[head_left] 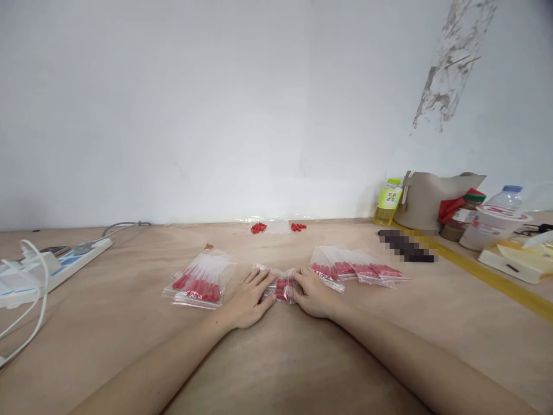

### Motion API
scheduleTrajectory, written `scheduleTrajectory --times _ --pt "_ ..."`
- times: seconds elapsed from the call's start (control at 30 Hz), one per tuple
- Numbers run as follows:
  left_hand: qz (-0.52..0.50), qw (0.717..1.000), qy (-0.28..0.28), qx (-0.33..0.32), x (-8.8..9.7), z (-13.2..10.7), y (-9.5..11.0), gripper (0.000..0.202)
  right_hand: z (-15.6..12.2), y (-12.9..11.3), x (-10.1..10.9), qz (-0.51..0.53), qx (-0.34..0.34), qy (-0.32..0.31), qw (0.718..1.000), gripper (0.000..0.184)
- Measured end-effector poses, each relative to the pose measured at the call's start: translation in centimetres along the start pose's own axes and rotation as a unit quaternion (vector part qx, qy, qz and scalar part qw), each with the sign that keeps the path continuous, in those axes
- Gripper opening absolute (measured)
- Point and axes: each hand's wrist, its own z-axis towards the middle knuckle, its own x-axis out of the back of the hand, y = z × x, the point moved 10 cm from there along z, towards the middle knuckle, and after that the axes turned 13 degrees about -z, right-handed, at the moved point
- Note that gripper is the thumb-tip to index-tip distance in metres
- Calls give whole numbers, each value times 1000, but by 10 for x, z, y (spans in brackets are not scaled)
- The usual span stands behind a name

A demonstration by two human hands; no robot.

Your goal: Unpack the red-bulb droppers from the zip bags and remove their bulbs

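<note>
Clear bag [284, 290] lies under spread left fingers [265, 284]; right fingers [299, 280] seem to pinch its edge

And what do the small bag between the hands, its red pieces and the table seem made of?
Small bag: thin, clear plastic film, by its glossy glints and the red showing through. Red pieces: perhaps plastic or rubber; the smooth, even colour leaves it open. Table: probably wood or wood-look board, fairly matt, brownish with faint streaks.

The one head-worn camera looks forward and down from above and behind the left hand [250, 301] and right hand [315, 293], forearms [168, 363] nearest, wall [216, 115] beyond them.
</note>
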Motion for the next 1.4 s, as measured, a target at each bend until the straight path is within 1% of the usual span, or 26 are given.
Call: scheduleTrajectory --times 0.07,0.13,0.23,0.4,0.53,0.6,0.63,0.73,0.77,0.8,0.83,0.9,1.0,1.03,1.07,1.1,1.17,1.23,1.3,1.33,1.4 --pt "8 999 -11 31 -3 -1 -7 53 0 -1 1 1 -2 0 1000 8" --pt "10 999 -20 46 -4 -1 -10 54 0 -3 3 9 -8 2 1000 7" --pt "9 999 -21 49 -4 -1 -10 56 -1 -2 4 33 -29 -10 999 8" --pt "7 999 -14 47 -2 -1 -8 60 0 6 -4 82 -60 -53 993 9" --pt "8 998 -14 59 -1 -1 -7 62 1 18 -9 163 -84 -60 981 13" --pt "9 998 -12 65 -1 -1 -6 62 3 23 -12 223 -101 -74 967 15" --pt "11 998 -10 68 -1 -1 -6 63 3 26 -14 259 -115 -89 955 16" --pt "13 997 -9 76 -1 0 -7 64 0 33 -21 370 -181 -149 899 16" --pt "13 997 -10 79 -1 0 -8 65 -1 35 -21 396 -201 -161 881 17" --pt "11 997 -11 81 -1 0 -9 64 0 38 -18 413 -215 -165 870 18" --pt "9 996 -13 82 -2 0 -10 64 0 42 -13 421 -223 -163 864 19" --pt "7 996 -19 85 -3 0 -12 61 2 54 1 421 -230 -153 864 19" --pt "7 996 -23 82 -5 0 -13 59 0 78 23 414 -250 -152 862 19" --pt "7 996 -22 80 -5 0 -13 59 -1 87 32 417 -257 -144 860 20" --pt "6 997 -19 79 -4 0 -13 58 -2 96 43 412 -260 -129 864 20" --pt "4 997 -12 77 -3 -1 -12 58 -3 107 56 399 -262 -100 873 20" --pt "-6 998 15 68 3 -1 -9 57 -4 124 83 359 -261 -32 896 19" --pt "-20 998 45 45 10 -2 -3 55 -4 135 104 319 -253 49 912 21" --pt "-34 998 49 11 12 -2 5 52 -5 135 117 289 -235 141 917 25" --pt "-39 998 44 -3 11 -2 8 50 -6 132 118 274 -222 186 917 27" --pt "-43 998 35 -17 9 -1 10 45 -5 116 111 240 -181 248 921 27"
